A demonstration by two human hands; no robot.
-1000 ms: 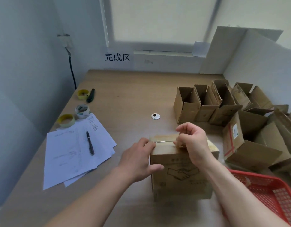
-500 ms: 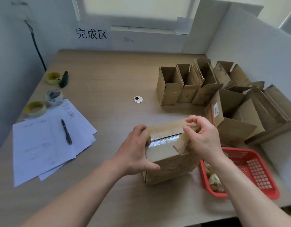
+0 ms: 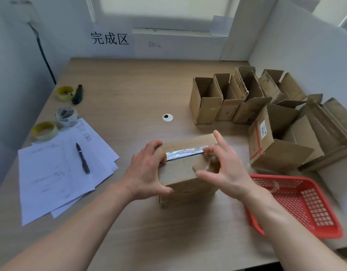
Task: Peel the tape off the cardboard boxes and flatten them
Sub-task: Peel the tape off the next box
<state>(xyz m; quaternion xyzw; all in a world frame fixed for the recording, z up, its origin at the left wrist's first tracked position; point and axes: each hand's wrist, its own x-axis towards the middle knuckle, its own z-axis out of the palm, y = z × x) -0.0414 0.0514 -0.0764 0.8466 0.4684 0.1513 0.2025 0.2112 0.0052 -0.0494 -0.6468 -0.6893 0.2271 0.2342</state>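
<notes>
A closed cardboard box (image 3: 180, 173) stands on the wooden table in front of me. A strip of shiny clear tape (image 3: 185, 153) runs along the seam on its top. My left hand (image 3: 147, 171) grips the box's left side, fingers curled over the top edge and thumb on the front face. My right hand (image 3: 223, 165) is at the right end of the top and pinches the loosened, crumpled end of the tape (image 3: 208, 160) between thumb and fingers.
Several open cardboard boxes (image 3: 205, 100) stand and lie at the right. A red plastic basket (image 3: 305, 208) sits at the front right edge. Papers (image 3: 57, 173) with a pen (image 3: 83, 158), tape rolls (image 3: 44, 131) and a cutter (image 3: 77, 94) lie at the left.
The view has tilted down and moved closer. My right hand has gone from lifting a flap of tape at the box's right end to pinching the crumpled tape end lower on the top. My left hand stays.
</notes>
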